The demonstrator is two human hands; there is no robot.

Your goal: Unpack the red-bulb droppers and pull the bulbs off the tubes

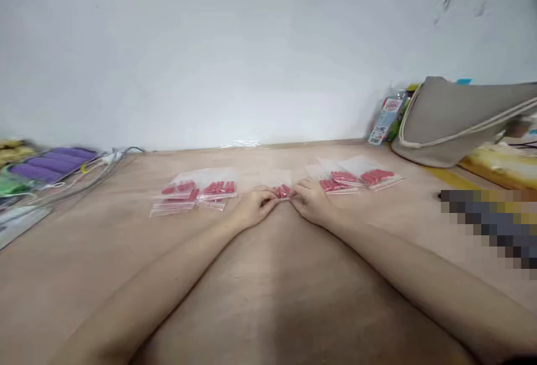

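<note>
A small clear zip bag (pixel 282 190) with red pieces inside lies on the table between my two hands. My left hand (pixel 257 207) pinches the near left corner of this bag, fingers closed. At the opposite corner, my right hand (pixel 311 200) has its fingertips closed on the bag's near right edge. To the left lie more zip bags of red pieces (pixel 218 187), overlapping another small pile (pixel 179 192). Beyond my right hand are further filled bags (pixel 377 176), partly overlapping one another. What exactly the red pieces are is too blurred to tell.
The wooden table (pixel 235 292) meets a white wall behind. Purple rolls (pixel 54 165) and grey cables (pixel 107 169) lie at the far left. A beige cloth bag (pixel 457 122) and a printed packet (pixel 385 121) stand at the back right. A pixelated dark object (pixel 490 222) lies at the right.
</note>
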